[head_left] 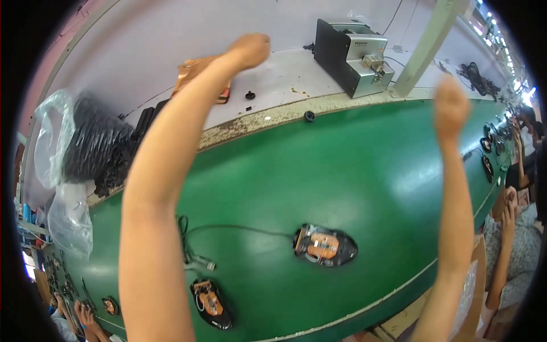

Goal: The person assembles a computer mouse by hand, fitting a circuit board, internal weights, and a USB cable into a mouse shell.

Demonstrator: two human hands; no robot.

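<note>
My left hand [250, 50] is raised over the white shelf at the back, its fingers curled closed; whatever they may hold is hidden. Farther right, my right hand [452, 108] is lifted beside the slanted post, smeared by motion. On the green work surface [364, 171] lies an opened computer mouse [325, 245], its orange circuit board bared in a black shell and its cable running left. A second opened mouse [211, 305] lies near my left forearm, below a USB plug [210, 265].
A silver and black machine [356, 57] stands on the shelf near a pale post [430, 48]. Small black parts [250, 95] dot the shelf; a round black piece [309, 116] sits by its edge. Bagged black parts [97, 137] fill the left. Co-workers' hands [509, 211] show at both sides.
</note>
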